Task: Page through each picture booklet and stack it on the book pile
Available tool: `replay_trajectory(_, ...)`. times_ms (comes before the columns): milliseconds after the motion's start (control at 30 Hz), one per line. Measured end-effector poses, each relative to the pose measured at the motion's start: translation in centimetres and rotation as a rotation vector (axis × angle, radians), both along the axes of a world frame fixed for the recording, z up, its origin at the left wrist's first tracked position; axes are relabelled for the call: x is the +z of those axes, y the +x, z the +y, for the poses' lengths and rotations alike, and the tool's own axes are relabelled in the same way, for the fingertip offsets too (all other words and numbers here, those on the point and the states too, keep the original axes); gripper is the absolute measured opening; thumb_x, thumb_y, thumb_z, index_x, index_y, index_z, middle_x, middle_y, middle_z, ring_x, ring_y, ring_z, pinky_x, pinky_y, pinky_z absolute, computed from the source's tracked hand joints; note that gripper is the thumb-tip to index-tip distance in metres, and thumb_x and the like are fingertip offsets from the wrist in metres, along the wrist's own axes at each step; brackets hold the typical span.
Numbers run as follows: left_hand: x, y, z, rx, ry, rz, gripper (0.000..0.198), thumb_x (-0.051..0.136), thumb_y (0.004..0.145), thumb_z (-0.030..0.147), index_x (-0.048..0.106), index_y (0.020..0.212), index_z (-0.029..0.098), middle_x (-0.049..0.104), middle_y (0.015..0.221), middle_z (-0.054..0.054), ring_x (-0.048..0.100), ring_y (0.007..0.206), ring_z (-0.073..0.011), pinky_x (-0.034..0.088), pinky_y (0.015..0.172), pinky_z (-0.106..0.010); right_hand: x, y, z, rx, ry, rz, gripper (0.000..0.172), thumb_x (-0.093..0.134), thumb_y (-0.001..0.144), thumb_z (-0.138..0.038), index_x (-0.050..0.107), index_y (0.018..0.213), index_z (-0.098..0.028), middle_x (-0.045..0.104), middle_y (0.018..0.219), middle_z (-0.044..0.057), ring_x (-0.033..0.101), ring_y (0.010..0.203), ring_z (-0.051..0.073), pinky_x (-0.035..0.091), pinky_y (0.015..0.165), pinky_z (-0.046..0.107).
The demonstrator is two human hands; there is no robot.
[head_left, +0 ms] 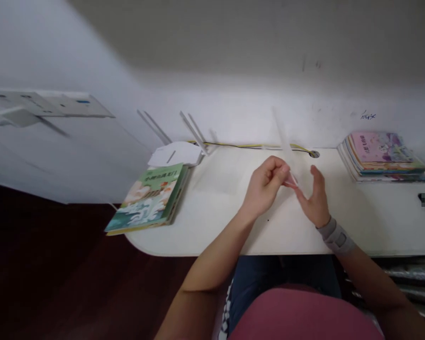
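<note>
Over bench (194, 226): right hand (315, 200) spread, thumb at small pink piece (292, 181), contact unclear. Left hand (264, 185) pinches piece between the hands, left nearer; long axis slants down rightward. Cables (233, 145) behind.

A grey band (336, 236) sits behind the right grip (316, 200). The top (304, 315) is pink, the pants (258, 275) dark blue.
</note>
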State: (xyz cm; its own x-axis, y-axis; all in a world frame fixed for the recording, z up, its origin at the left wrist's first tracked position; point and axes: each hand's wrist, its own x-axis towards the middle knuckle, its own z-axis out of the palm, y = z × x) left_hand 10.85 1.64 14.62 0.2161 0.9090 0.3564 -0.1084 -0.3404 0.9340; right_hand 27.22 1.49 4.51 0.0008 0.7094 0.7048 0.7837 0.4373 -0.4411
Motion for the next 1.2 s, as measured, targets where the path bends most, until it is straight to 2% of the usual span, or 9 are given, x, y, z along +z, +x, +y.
replay_trajectory(100,-0.2,-2.7,-1.2,0.134,0.038,-0.017,0.026,0.055,0.086,0.043,0.05,0.076,0.019,0.061,0.059,0.003,0.059,0.05,-0.0096,0.051,0.056,-0.023,1.6,3.9,-1.0,-0.079,0.115,-0.163,0.044,0.044,0.091,-0.023,0.043,0.135,-0.025,0.055,0.128,0.011,0.047,0.124,0.024,0.036,0.104,0.048)
replay_trajectory(200,-2.9,-5.7,-1.5,0.246,-0.048,0.088,0.024,0.054,0.086,0.04,0.052,0.074,0.019,0.059,0.058,0.003,0.056,0.05,-0.0097,0.049,0.056,-0.024,1.9,7.6,-2.6,-0.107,0.143,-0.332,0.037,0.047,0.089,-0.016,0.056,0.123,-0.028,0.064,0.118,0.006,0.053,0.118,0.021,0.032,0.106,0.045)
replay_trajectory(367,-8.9,-7.8,-2.1,0.449,-0.25,0.691,0.025,0.047,0.086,0.039,0.054,0.071,0.021,0.058,0.058,0.001,0.057,0.058,-0.0156,0.043,0.06,-0.028,-1.4,8.9,-5.1,0.021,-0.097,-0.574,0.041,0.042,0.09,-0.015,0.054,0.127,-0.029,0.055,0.134,0.007,0.039,0.132,0.022,0.026,0.11,0.049)
replay_trajectory(533,-11.6,-7.6,-3.0,0.499,-0.265,1.187,0.027,0.038,0.089,0.035,0.061,0.082,0.022,0.069,0.081,-0.007,0.064,0.077,-0.0234,0.04,0.065,-0.031,-4.7,8.4,-5.5,0.148,-0.379,-0.668,0.039,0.042,0.093,-0.036,0.054,0.129,-0.026,0.046,0.142,0.011,0.034,0.136,0.028,0.025,0.108,0.055)
replay_trajectory(733,-11.2,-8.6,-2.6,0.524,-0.262,1.199,0.028,0.041,0.089,0.037,0.058,0.102,0.019,0.069,0.081,-0.007,0.064,0.077,-0.0235,0.043,0.069,-0.032,-5.1,8.8,-5.3,0.19,-0.43,-0.673,0.054,0.047,0.088,-0.052,0.049,0.133,-0.022,0.041,0.145,0.014,0.034,0.135,0.031,0.029,0.105,0.053)
replay_trajectory(833,-9.8,-11.1,-1.7,0.685,-0.141,1.191,0.033,0.042,0.09,0.04,0.055,0.11,0.017,0.067,0.092,-0.01,0.062,0.089,-0.0248,0.045,0.079,-0.034,-5.2,8.9,-5.2,0.125,-0.395,-0.636,0.051,0.042,0.091,-0.049,0.047,0.134,-0.021,0.039,0.146,0.014,0.032,0.136,0.03,0.029,0.106,0.051)
replay_trajectory(933,-8.2,-14.7,-0.3,0.881,-0.069,1.3,0.034,0.04,0.09,0.036,0.055,0.114,0.016,0.058,0.12,-0.017,0.052,0.114,-0.0301,0.041,0.094,-0.041,-5.8,9.1,-5.0,0.111,-0.381,-0.62,0.05,0.038,0.093,-0.045,0.047,0.133,-0.017,0.042,0.144,0.016,0.034,0.135,0.029,0.032,0.105,0.05)
replay_trajectory(1100,-8.2,-20.4,2.2,0.969,-0.356,1.495,0.056,0.044,0.087,0.033,0.041,0.132,0.0,0.03,0.145,-0.031,0.022,0.136,-0.0451,0.026,0.103,-0.059,-6.6,9.4,-4.9,0.141,-0.356,-0.638,0.049,0.038,0.093,-0.045,0.049,0.132,-0.018,0.047,0.14,0.017,0.041,0.13,0.03,0.034,0.102,0.052)
replay_trajectory(1200,-9.7,-22.1,2.9,0.976,-0.548,1.484,0.067,0.045,0.085,0.036,0.033,0.135,-0.008,0.028,0.142,-0.039,0.025,0.134,-0.049,0.029,0.099,-0.061,-6.8,9.4,-4.9,0.14,-0.339,-0.647,0.049,0.037,0.093,-0.046,0.05,0.131,-0.018,0.046,0.14,0.017,0.041,0.13,0.03,0.035,0.102,0.051)
